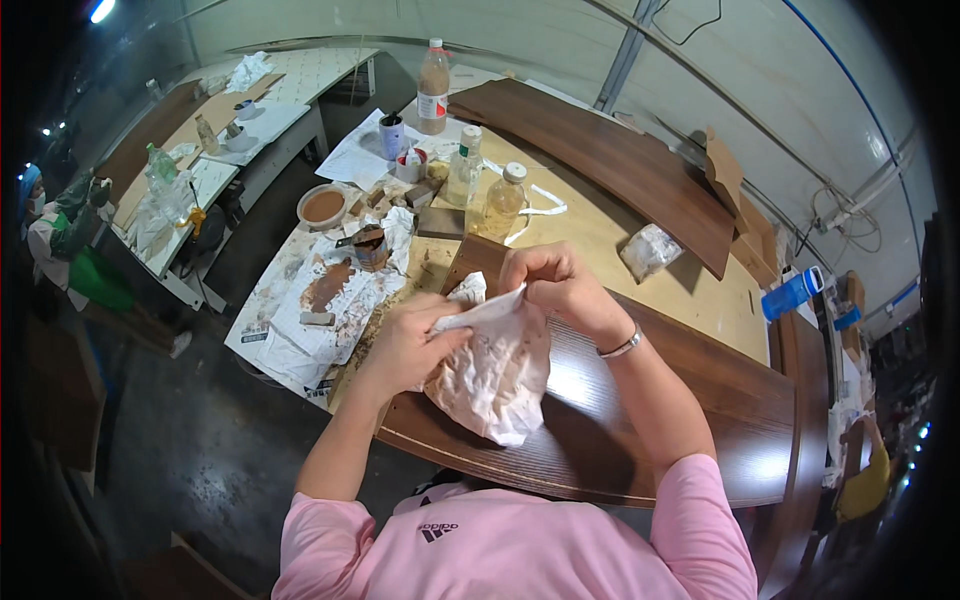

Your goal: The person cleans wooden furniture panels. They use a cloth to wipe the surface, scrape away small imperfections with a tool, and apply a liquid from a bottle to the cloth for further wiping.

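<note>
A crumpled, stained white cloth (497, 385) hangs between my two hands over a dark brown wooden panel (640, 415). My left hand (412, 340) is closed on the cloth's upper left edge, thumb on top. Fingers pinched, my right hand (562, 285) grips its upper right corner. The panel lies across the near side of the table, its glossy surface reflecting light. Left of my left hand, an open tin (371, 250) with brown-smeared sides stands on stained white paper (290, 320).
Behind my hands stand a bottle of yellowish liquid (503, 205), a clear bottle (464, 170), and a tub of brown paste (323, 207). Another brown panel (600, 150) lies at the back. A blue water bottle (790, 293) is at right. A person (75, 235) stands at far left.
</note>
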Demonstrator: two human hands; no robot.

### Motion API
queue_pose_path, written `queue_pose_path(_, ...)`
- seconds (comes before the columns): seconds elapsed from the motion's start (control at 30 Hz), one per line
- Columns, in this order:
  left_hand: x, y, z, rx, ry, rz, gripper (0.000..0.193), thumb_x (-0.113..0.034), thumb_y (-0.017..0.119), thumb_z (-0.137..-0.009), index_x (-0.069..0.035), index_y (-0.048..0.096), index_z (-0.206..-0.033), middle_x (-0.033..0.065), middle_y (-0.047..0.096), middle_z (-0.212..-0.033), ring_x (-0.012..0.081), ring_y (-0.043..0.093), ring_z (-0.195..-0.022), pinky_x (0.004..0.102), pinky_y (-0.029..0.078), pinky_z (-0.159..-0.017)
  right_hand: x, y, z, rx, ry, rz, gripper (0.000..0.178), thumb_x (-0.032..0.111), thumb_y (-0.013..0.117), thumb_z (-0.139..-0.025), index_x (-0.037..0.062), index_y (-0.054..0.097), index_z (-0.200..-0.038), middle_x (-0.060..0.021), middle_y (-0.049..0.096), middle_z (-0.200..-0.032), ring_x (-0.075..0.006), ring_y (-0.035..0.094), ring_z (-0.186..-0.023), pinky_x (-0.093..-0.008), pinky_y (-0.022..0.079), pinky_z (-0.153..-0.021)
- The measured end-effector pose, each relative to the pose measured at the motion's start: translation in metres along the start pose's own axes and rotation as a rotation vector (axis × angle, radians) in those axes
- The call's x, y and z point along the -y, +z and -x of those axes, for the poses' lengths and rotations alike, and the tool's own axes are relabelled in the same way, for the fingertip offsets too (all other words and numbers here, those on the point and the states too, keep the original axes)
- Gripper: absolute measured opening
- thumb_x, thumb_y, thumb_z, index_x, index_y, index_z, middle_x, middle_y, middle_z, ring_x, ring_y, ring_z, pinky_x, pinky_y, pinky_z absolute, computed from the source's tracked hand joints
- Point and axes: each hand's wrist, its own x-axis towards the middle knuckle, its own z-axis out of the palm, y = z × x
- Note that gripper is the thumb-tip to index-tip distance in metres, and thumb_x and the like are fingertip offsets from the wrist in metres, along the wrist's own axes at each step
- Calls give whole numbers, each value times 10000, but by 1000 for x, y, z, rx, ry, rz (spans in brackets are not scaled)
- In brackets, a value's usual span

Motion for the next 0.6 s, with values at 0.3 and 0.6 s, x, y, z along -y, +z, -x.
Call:
queue_pose_path(0.3,4,-5,2,-46,88,395,360,60,707,-791,34,672,-1148,111,708,-1110,149,679,-922,264,532,-790,21,-8,4,147,59,906,232,28,653,-722,-19,708,-942,-134,668,-823,-206,651,-759,-283,496,-705)
queue_pose_path(0.6,17,21,10,220,-183,959,388,-30,673,-898,69,571,-1260,97,665,-1140,99,635,-960,252,529,-832,10,-51,-1,160,298,569,117,97,746,-826,7,676,-854,13,617,-719,-61,548,-688,-245,455,-635)
